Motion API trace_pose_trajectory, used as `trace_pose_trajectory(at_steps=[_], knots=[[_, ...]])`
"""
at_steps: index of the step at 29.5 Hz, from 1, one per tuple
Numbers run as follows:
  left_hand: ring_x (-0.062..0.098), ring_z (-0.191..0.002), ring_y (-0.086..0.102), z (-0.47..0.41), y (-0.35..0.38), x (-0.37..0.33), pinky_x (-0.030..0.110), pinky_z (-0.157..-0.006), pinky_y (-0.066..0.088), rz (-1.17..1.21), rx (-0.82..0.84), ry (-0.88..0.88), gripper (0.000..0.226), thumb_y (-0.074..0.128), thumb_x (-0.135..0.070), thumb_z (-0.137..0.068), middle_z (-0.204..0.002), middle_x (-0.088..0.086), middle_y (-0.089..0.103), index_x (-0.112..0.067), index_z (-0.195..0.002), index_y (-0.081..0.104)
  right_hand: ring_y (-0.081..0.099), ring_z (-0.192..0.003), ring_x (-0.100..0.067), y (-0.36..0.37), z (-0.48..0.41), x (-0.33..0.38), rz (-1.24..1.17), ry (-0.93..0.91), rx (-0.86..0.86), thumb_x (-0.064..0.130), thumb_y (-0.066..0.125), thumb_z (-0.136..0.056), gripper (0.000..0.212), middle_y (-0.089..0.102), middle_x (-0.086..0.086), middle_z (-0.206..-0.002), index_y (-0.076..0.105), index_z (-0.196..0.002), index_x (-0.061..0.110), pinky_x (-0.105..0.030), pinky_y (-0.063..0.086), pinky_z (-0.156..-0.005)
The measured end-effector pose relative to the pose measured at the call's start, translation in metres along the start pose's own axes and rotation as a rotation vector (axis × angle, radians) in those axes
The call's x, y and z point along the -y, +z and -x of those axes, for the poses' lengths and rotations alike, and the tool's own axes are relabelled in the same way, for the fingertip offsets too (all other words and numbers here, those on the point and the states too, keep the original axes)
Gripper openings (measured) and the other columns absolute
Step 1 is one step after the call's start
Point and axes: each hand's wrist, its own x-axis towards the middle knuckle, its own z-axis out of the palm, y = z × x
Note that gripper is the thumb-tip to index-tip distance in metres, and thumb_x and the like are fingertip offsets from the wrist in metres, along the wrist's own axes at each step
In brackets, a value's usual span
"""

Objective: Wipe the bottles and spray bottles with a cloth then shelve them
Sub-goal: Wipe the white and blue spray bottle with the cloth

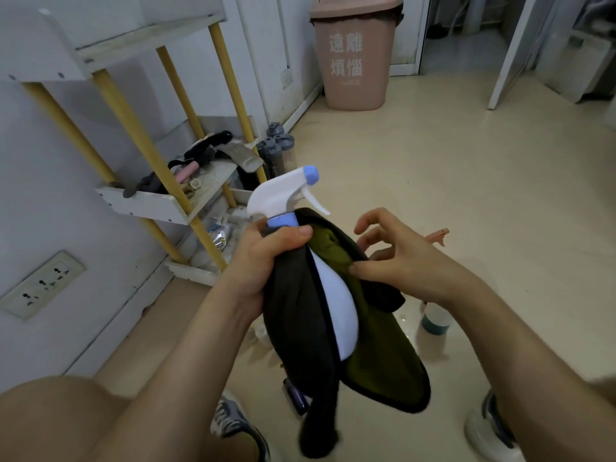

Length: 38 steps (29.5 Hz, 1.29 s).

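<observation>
The left hand point(263, 251) grips the neck of a white spray bottle point(335, 301) just under its blue collar, fingers curled round it with a fold of cloth point(296, 331) caught beneath them. The bottle is held upright in the air in front of the person, above the floor point(466, 168), its trigger head pointing away and to the right. The cloth, dark outside and olive inside, wraps both flanks of the bottle and hangs below its base, leaving a strip of white body bare between the folds.

The right hand point(403, 265) lies against the right side of the cloth, thumb on the olive face, two fingers bent and lifted off it. Its other fingers are hidden, so I cannot tell whether it pinches the cloth.

On the floor below the right hand stands a clear bottle point(435, 323) with teal liquid. A white shelf point(156, 205) with yellow posts stands at the left wall, grey-capped bottles point(278, 146) just beside it. A pink bin point(356, 61) stands further back.
</observation>
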Motion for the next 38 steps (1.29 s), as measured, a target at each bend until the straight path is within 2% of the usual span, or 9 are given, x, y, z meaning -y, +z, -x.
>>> trace_pose_trajectory(at_steps=[4, 8, 12, 14, 17, 20, 27, 32, 38], knots=[[0.016, -0.073, 0.071, 0.0, 0.003, -0.002, 0.028, -0.067, 0.059, -0.081, -0.089, 0.006, 0.023, 0.074, -0.003, -0.072, -0.078, 0.002, 0.071, -0.013, -0.091, 0.067, 0.064, -0.066, -0.013, -0.02, 0.009, 0.021, 0.309, -0.095, -0.193, 0.018, 0.061, -0.085, 0.01, 0.063, 0.011, -0.079, 0.063, -0.085, 0.027, -0.03, 0.054, -0.059], [0.021, -0.087, 0.072, -0.002, 0.013, 0.005, 0.033, -0.078, 0.06, -0.18, -0.219, 0.032, 0.018, 0.073, -0.005, -0.081, -0.089, 0.004, 0.074, -0.015, -0.095, 0.067, 0.062, -0.059, -0.008, -0.02, 0.024, 0.049, 0.035, -0.18, -0.188, 0.021, 0.063, -0.09, 0.016, 0.068, 0.002, -0.066, 0.074, -0.078, 0.021, -0.021, 0.049, -0.053], [0.014, -0.08, 0.072, -0.005, 0.022, 0.001, 0.03, -0.073, 0.059, -0.145, -0.376, 0.004, 0.007, 0.057, -0.01, -0.096, -0.07, -0.004, 0.07, -0.015, -0.092, 0.061, 0.069, -0.092, -0.011, 0.023, 0.025, 0.04, -0.15, -0.143, 0.093, 0.044, 0.06, -0.085, 0.031, 0.075, 0.006, -0.092, 0.077, -0.092, 0.02, -0.026, 0.057, -0.081], [0.025, -0.085, 0.065, -0.005, 0.026, -0.007, 0.039, -0.079, 0.053, -0.024, -0.415, -0.046, 0.011, 0.049, -0.015, -0.099, -0.081, 0.003, 0.062, -0.013, -0.092, 0.057, 0.064, -0.093, -0.011, 0.033, 0.014, 0.024, -0.043, -0.161, -0.152, 0.045, 0.069, -0.081, 0.024, 0.068, 0.008, -0.096, 0.071, -0.095, 0.026, -0.024, 0.055, -0.078], [0.016, -0.071, 0.059, -0.002, 0.031, -0.017, 0.028, -0.064, 0.049, 0.075, -0.338, -0.037, 0.018, 0.044, -0.016, -0.1, -0.077, 0.004, 0.06, -0.018, -0.084, 0.051, 0.05, -0.107, -0.008, 0.03, 0.003, 0.009, 0.227, -0.043, -0.215, 0.063, 0.076, -0.062, 0.073, 0.046, 0.009, -0.12, 0.047, -0.122, 0.034, -0.024, 0.047, -0.09], [0.004, -0.055, 0.066, 0.003, 0.038, -0.023, 0.018, -0.054, 0.055, 0.045, -0.214, 0.03, 0.014, 0.047, -0.011, -0.097, -0.057, -0.008, 0.068, -0.019, -0.087, 0.054, 0.055, -0.12, -0.014, 0.027, 0.001, -0.005, -0.186, 0.012, 0.1, 0.071, 0.078, -0.056, 0.097, 0.049, 0.008, -0.137, 0.035, -0.138, 0.043, -0.037, 0.048, -0.103], [0.016, -0.1, 0.069, 0.006, 0.033, -0.031, 0.034, -0.088, 0.056, 0.162, -0.024, 0.019, 0.042, 0.047, -0.045, -0.09, -0.107, 0.003, 0.073, -0.018, -0.117, 0.066, 0.068, -0.105, -0.022, 0.033, -0.002, -0.017, -0.629, -0.03, -0.003, 0.057, 0.089, -0.044, 0.09, 0.069, -0.002, -0.118, 0.06, -0.123, 0.025, -0.032, 0.057, -0.082], [0.014, -0.106, 0.069, 0.0, 0.027, -0.032, 0.038, -0.099, 0.05, -0.188, -0.057, -0.031, 0.056, 0.064, -0.054, -0.068, -0.109, -0.003, 0.074, -0.021, -0.113, 0.067, 0.064, -0.095, -0.002, 0.015, 0.004, 0.006, -0.118, -0.074, -0.261, 0.042, 0.092, -0.056, 0.075, 0.065, 0.016, -0.106, 0.053, -0.119, 0.032, -0.023, 0.054, -0.082], [0.025, -0.091, 0.073, -0.012, 0.038, -0.012, 0.039, -0.083, 0.059, 0.091, -0.29, 0.105, 0.039, 0.061, -0.048, -0.076, -0.097, 0.013, 0.075, -0.015, -0.094, 0.072, 0.058, -0.088, 0.008, 0.015, 0.007, 0.017, 0.065, -0.107, -0.225, 0.044, 0.089, -0.056, 0.067, 0.059, 0.025, -0.098, 0.049, -0.109, 0.04, -0.011, 0.048, -0.071]])
